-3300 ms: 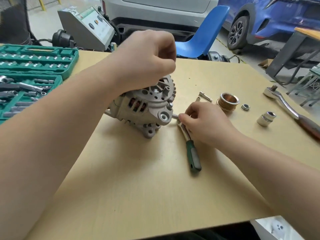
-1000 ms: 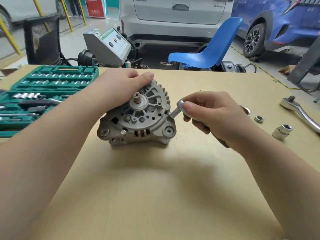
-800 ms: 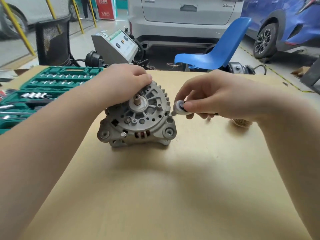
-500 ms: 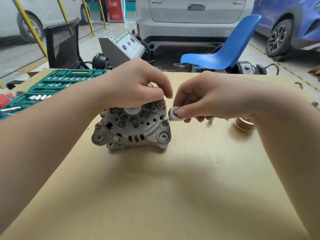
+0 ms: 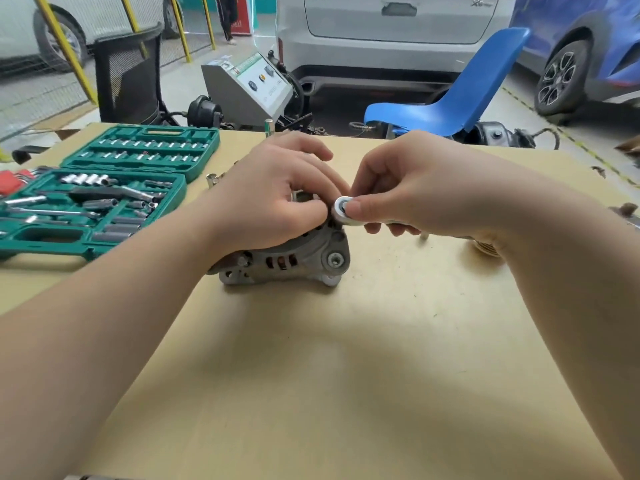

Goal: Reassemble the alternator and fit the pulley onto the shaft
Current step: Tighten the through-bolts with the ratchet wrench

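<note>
Fingers (image 5: 360, 205) of right hand (image 5: 426, 188) are pinched on ratchet head (image 5: 343, 213); left hand (image 5: 273, 199) is curled over alternator (image 5: 294, 258) on tabletop (image 5: 311, 375). Pulley (image 5: 486, 247) is seen right, half-hidden. Socket case (image 5: 104, 188) lies far left.

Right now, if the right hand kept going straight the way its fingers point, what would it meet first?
The right hand points left, gripping the ratchet. It would probably first meet the left hand on the alternator; their fingertips look nearly touching, though depth is unclear.
</note>
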`<state>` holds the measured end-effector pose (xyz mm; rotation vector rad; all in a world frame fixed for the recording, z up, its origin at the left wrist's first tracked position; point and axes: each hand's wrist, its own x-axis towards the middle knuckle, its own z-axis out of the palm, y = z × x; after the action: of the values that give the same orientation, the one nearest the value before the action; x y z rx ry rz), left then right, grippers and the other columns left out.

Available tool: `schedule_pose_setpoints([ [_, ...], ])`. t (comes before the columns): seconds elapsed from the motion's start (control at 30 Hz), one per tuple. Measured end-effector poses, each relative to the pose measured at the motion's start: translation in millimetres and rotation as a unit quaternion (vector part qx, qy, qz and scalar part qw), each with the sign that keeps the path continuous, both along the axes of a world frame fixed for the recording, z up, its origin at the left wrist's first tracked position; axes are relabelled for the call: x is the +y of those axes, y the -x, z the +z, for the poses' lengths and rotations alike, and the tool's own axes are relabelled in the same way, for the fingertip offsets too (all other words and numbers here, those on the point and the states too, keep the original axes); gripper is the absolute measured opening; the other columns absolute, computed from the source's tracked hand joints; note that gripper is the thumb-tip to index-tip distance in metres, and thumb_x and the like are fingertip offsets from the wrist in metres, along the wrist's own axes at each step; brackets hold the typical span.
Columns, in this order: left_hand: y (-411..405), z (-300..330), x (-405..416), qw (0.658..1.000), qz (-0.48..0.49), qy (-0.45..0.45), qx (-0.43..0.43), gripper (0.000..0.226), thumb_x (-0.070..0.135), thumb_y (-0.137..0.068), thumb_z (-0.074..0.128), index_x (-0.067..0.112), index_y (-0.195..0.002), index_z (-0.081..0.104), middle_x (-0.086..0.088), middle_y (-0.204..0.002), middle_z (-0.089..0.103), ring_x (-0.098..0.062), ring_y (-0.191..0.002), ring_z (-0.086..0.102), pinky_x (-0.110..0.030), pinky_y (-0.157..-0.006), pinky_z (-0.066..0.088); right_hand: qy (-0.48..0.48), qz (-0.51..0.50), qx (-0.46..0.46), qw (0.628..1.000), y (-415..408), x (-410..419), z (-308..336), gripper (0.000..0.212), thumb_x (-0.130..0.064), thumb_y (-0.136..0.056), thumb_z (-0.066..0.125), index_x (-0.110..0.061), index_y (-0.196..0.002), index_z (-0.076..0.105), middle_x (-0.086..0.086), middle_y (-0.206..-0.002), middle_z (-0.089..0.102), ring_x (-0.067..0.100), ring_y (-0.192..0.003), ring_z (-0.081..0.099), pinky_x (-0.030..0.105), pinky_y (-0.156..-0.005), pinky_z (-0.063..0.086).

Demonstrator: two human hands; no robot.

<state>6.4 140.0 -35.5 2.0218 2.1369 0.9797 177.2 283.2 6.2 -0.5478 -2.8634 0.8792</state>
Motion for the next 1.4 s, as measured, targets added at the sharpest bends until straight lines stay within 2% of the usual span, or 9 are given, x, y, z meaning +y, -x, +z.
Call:
schedule_pose_setpoints([
  [0.13, -3, 4, 1, 0.999, 0.007, 0.013, -0.033, 0.029, 0.021, -0.082, 0.061, 0.045, -0.084, 0.077, 0.031, -0.102, 0.075, -0.003, -0.125, 0.051, -0.037, -0.115, 0.037, -0.022, -0.028, -0.058, 0.998, 3, -14, 2, 0.033, -0.055, -0.097, 0.068, -0.026, -0.083, 0.073, -0.007, -0.070, 0.076, 0.004, -0.050, 0.064, 0.021, -0.049, 0.049],
  [0.33, -2, 3, 5, 0.999, 0.013, 0.023, -0.023, 0.029, 0.029, -0.080, 0.056, 0.048, -0.084, 0.077, 0.027, -0.100, 0.076, -0.001, -0.122, 0.050, -0.041, -0.110, 0.044, 0.144, -0.069, -0.081, 0.984, -4, -18, -2, 0.037, -0.047, -0.100, 0.067, -0.012, -0.092, 0.073, 0.010, -0.077, 0.078, 0.021, -0.055, 0.062, 0.032, -0.054, 0.053],
  [0.5, 1, 1, 6, 1.000, 0.010, 0.011, -0.027, 0.028, 0.031, -0.078, 0.056, 0.048, -0.083, 0.078, 0.019, -0.100, 0.076, -0.003, -0.123, 0.052, -0.048, -0.107, 0.047, -0.096, 0.010, -0.159, 0.983, 14, -8, 21, 0.039, -0.062, -0.094, 0.065, -0.026, -0.083, 0.075, -0.005, -0.071, 0.076, 0.008, -0.050, 0.056, 0.031, -0.059, 0.050],
  [0.77, 5, -3, 7, 1.000, 0.005, 0.003, -0.023, 0.031, 0.030, -0.079, 0.056, 0.034, -0.088, 0.086, 0.009, -0.113, 0.075, -0.012, -0.128, 0.053, -0.050, -0.108, 0.045, -0.314, 0.147, -0.285, 0.894, 58, -14, 53, 0.044, -0.067, -0.087, 0.063, -0.027, -0.074, 0.075, -0.011, -0.064, 0.072, 0.008, -0.057, 0.063, 0.027, -0.060, 0.043],
  [0.9, 4, -4, 6, 1.000, 0.013, 0.000, -0.016, 0.033, 0.030, -0.080, 0.056, 0.040, -0.089, 0.086, 0.021, -0.101, 0.073, -0.005, -0.122, 0.052, -0.049, -0.106, 0.046, -0.147, 0.059, -0.292, 0.943, 42, -12, 39, 0.039, -0.046, -0.105, 0.058, -0.015, -0.086, 0.072, -0.003, -0.059, 0.067, 0.013, -0.049, 0.061, 0.035, -0.059, 0.061],
  [1.07, 3, -4, 6, 0.998, 0.026, 0.000, -0.052, 0.034, 0.033, -0.079, 0.053, 0.052, -0.085, 0.080, 0.026, -0.106, 0.069, 0.004, -0.120, 0.050, -0.043, -0.102, 0.049, 0.159, -0.126, -0.169, 0.964, 9, -24, 6, 0.039, -0.043, -0.106, 0.059, -0.007, -0.093, 0.067, 0.008, -0.068, 0.060, 0.020, -0.050, 0.046, 0.032, -0.050, 0.044],
  [1.17, 0, -1, 5, 0.998, 0.022, 0.015, -0.050, 0.035, 0.034, -0.075, 0.049, 0.056, -0.079, 0.076, 0.024, -0.106, 0.074, -0.003, -0.125, 0.052, -0.050, -0.105, 0.048, 0.219, -0.165, -0.153, 0.949, 5, -32, -3, 0.040, -0.044, -0.107, 0.056, -0.008, -0.094, 0.065, 0.008, -0.067, 0.058, 0.019, -0.049, 0.042, 0.031, -0.051, 0.040],
  [1.27, -1, 0, 5, 0.999, 0.021, 0.021, -0.040, 0.033, 0.036, -0.073, 0.047, 0.055, -0.075, 0.074, 0.024, -0.103, 0.076, -0.006, -0.126, 0.052, -0.051, -0.106, 0.047, -0.005, -0.071, -0.201, 0.977, 12, -25, 8, 0.045, -0.053, -0.107, 0.048, -0.016, -0.091, 0.067, -0.001, -0.070, 0.062, 0.016, -0.054, 0.051, 0.028, -0.054, 0.042],
  [1.4, 0, 0, 5, 0.999, 0.017, 0.012, -0.029, 0.028, 0.037, -0.072, 0.047, 0.052, -0.061, 0.068, 0.025, -0.086, 0.071, -0.008, -0.121, 0.054, -0.052, -0.103, 0.048, -0.315, 0.107, -0.259, 0.907, 33, -20, 37, 0.041, -0.064, -0.100, 0.044, -0.035, -0.106, 0.073, -0.019, -0.088, 0.066, 0.001, -0.084, 0.059, 0.023, -0.067, 0.040],
])
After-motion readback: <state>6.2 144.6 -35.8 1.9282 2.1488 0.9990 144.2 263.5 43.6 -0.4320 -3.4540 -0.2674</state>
